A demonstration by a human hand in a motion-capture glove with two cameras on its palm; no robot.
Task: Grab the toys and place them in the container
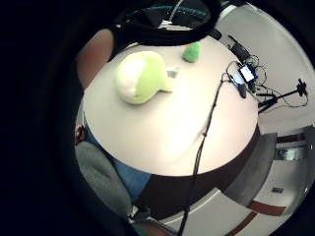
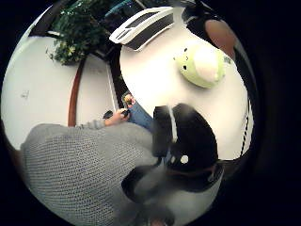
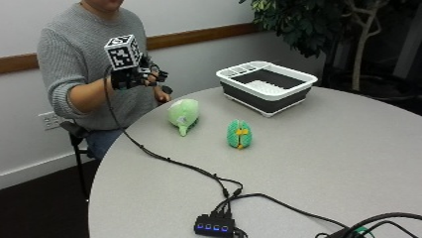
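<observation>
Toys are lying mid-table toward the person's edge: a pale green plush [image 3: 183, 114] and a darker green toy [image 3: 239, 133], both outside the container [image 3: 266, 84] near the far edge. Gloved right hand [image 3: 133, 77] is hovering above, seemingly holding nothing, fingers perhaps loosely curled.

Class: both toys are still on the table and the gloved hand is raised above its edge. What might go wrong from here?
1. The hand trails a cable across the table; it might drag the light green toy beside it.
2. The green toy stands upright and may topple if brushed.
3. The container lies farther back, so a toy could drop on the way.
</observation>
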